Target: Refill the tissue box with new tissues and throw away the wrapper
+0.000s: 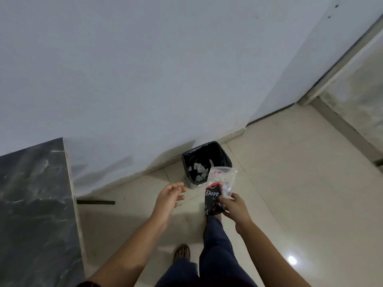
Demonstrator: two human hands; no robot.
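My right hand (234, 208) grips an empty plastic wrapper (218, 187), clear at the top and black with white lettering below. It hangs just in front of a small bin (227, 157) lined with a black bag, which stands on the floor against the wall with crumpled white paper inside. My left hand (169, 198) is held out to the left of the wrapper, palm turned inward, fingers apart, holding nothing. No tissue box is in view.
A dark marble-patterned table (35, 204) fills the left side, with a black leg bar (95, 202) on the floor beside it. Beige floor tiles (290, 183) stretch right toward a doorway. My legs and feet are below my hands.
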